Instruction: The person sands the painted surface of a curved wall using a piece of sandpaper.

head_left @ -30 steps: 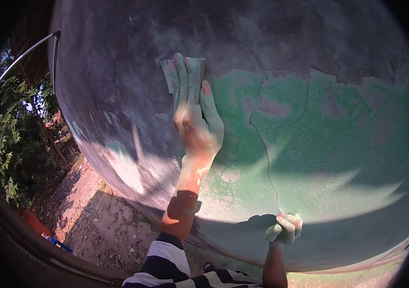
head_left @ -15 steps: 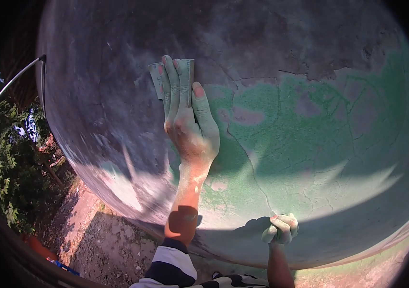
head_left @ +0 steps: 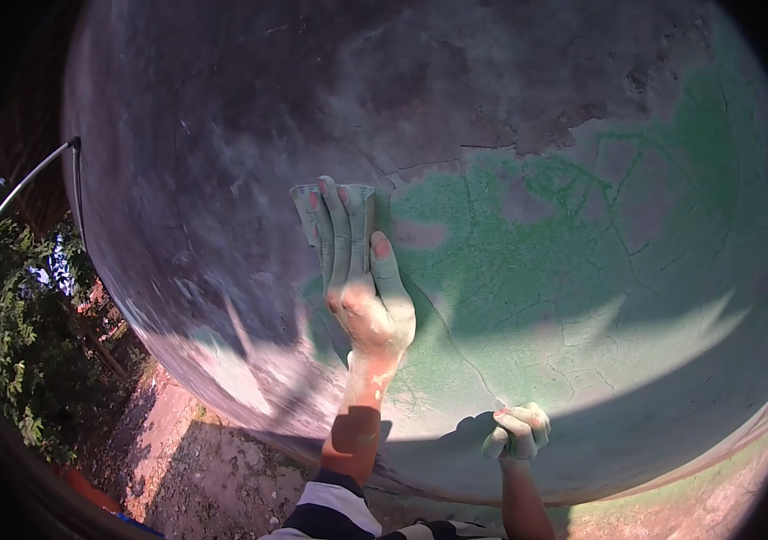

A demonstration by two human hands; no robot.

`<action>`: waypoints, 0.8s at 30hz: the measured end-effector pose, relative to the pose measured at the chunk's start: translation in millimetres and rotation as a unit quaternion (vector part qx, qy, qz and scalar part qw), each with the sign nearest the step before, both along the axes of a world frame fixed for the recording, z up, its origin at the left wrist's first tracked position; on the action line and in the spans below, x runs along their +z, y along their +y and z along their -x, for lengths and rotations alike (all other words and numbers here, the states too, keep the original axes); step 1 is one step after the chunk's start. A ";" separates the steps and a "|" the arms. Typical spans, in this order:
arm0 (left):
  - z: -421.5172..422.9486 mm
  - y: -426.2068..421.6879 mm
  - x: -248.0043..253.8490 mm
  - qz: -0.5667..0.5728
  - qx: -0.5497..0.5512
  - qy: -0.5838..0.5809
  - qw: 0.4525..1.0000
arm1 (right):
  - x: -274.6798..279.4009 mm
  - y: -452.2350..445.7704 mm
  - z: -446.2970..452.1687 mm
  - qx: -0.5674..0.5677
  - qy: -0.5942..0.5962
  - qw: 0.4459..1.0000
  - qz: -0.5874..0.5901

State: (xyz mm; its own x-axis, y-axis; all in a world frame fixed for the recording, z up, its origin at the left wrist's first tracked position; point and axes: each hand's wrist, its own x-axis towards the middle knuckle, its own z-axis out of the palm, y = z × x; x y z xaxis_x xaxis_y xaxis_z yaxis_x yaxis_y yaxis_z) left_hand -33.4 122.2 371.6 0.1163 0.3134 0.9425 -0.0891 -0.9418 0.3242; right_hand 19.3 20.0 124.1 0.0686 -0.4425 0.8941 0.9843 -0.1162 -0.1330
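Far L, a thin pale rod [head_left: 17, 200] is bending up to a dark tip, w/ leafy greenery [head_left: 13, 337] growing below it. Lower L, an orange item [head_left: 89, 490] is lying near the ground's edge, w/ a bit of blue [head_left: 139, 523] showing just beside; both too small to ID. Stony ground [head_left: 222, 472] is running along under the curved wall [head_left: 190, 189], part in sun, part in shade. On the wall's lower L, a pale patch [head_left: 233, 376] is catching light.

L of ctr, the folded sheet [head_left: 306, 214] is lying against the dark part of the wall, near the green area's L edge, w/ faint printed marks showing at its top L. The L hand [head_left: 359, 288], dusty pale green, is pressing it there: hand mostly open, fingers approx. straight, pointing up & lying over the sheet, thumb resting by its R edge. A striped sleeve [head_left: 334, 508] is covering the arm's lower end.

Ctr to R, the green area [head_left: 515, 261] is spreading w/ pinkish-grey blotches & fine cracks. Lower R of ctr, the R hand [head_left: 519, 430], also dusty, is curling into a loose fist by the wall; can't tell if it's touching the wall or gripping anything inside. Its shadow is falling just L.
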 end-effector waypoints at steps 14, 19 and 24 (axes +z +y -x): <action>-7.8 0.7 -21.0 -0.256 -0.010 -0.023 0.966 | -1.7 -2.4 -0.4 0.021 0.004 1.000 0.008; 0.9 22.3 6.9 -0.292 0.054 -0.034 0.954 | -4.8 -4.1 0.5 0.018 0.011 1.000 0.016; 0.7 17.0 20.5 -0.193 0.027 -0.054 0.979 | -6.6 -5.1 -0.9 0.003 0.008 1.000 0.021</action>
State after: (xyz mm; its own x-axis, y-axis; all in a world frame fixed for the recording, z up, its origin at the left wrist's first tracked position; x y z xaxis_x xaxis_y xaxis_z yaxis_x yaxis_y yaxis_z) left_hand -34.2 139.2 392.1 0.0024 -0.0657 0.9978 -0.0493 -0.9966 -0.0655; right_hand 20.2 14.9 117.5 0.0858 -0.4036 0.9109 0.9827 -0.1162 -0.1441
